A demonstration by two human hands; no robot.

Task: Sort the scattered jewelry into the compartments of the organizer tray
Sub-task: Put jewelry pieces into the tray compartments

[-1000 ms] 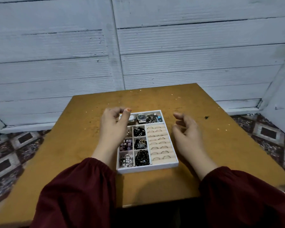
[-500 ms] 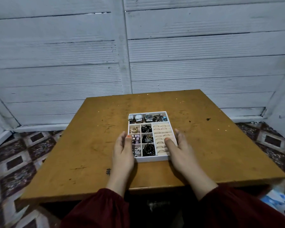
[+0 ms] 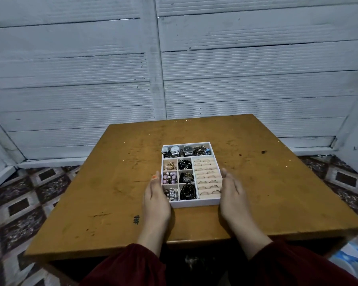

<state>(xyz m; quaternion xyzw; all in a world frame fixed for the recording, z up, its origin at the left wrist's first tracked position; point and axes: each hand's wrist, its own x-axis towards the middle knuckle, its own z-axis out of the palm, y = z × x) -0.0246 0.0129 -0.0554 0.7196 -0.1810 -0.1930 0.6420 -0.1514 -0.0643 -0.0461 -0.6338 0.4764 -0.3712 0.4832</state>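
Note:
A white organizer tray (image 3: 194,203) sits in the middle of the brown table (image 3: 112,193). Its back row holds watches (image 3: 179,150) and a chain tangle. Small left cells hold beads, pearls and dark pieces, and the right ridged section holds several rings (image 3: 208,176). My left hand (image 3: 155,195) lies flat with straight fingers against the tray's left wall. My right hand (image 3: 230,190) lies the same way against the right wall. Neither hand holds any jewelry.
A white plank wall (image 3: 174,69) rises behind the table. Patterned floor tiles (image 3: 19,203) surround it. A small black hash mark (image 3: 136,219) is drawn on the tabletop near my left wrist. A blue-and-white object (image 3: 351,259) lies on the floor at lower right.
My left hand came off the tray's back-left corner and my right hand came down; both now rest flat against the tray's sides. The camera pulled back and higher.

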